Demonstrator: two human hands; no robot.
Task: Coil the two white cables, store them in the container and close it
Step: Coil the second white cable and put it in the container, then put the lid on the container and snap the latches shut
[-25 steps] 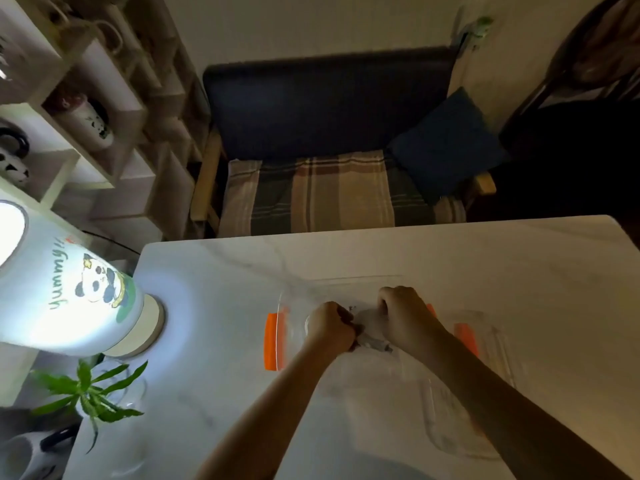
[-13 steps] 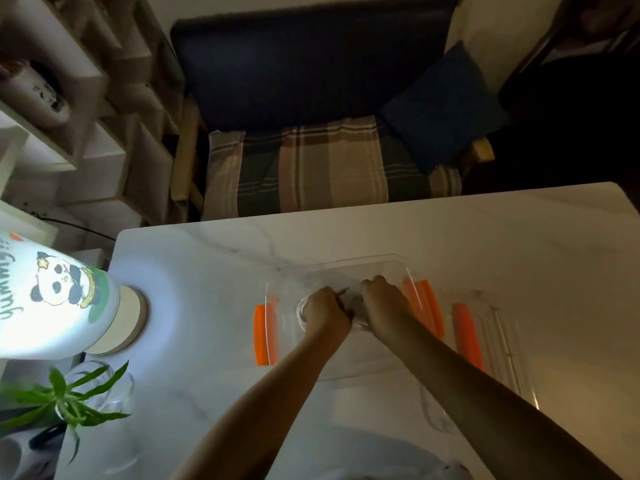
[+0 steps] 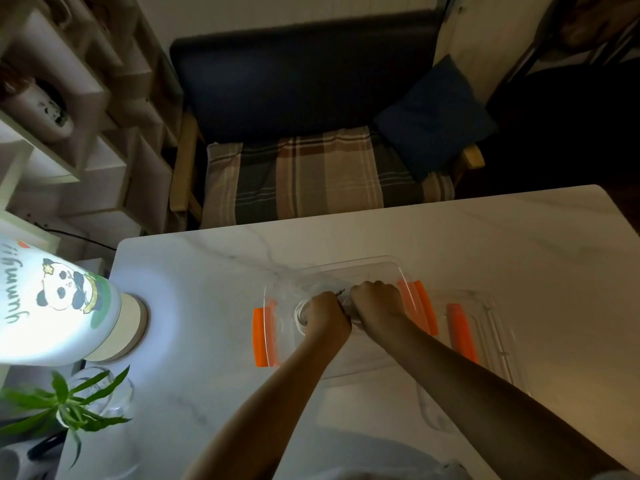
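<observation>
A clear plastic container (image 3: 346,266) with orange side clips (image 3: 260,336) stands on the white marble table. Inside it, my left hand (image 3: 325,315) and my right hand (image 3: 375,301) are side by side, both closed on a coiled white cable (image 3: 300,315); loops of it show just left of my left hand. Whether one or two cables are in the coil is hidden by the hands. The clear lid (image 3: 485,337) with an orange clip (image 3: 460,332) lies on the table just right of the container.
A lit panda lamp (image 3: 59,303) stands at the table's left edge, with a small green plant (image 3: 65,407) in front of it. A shelf unit (image 3: 69,109) is at the far left. Behind the table's far edge is a dark sofa (image 3: 304,98) with a plaid cushion.
Both hands have lowered with the coil into the container. The view has shifted, so the table and container sit differently in frame.
</observation>
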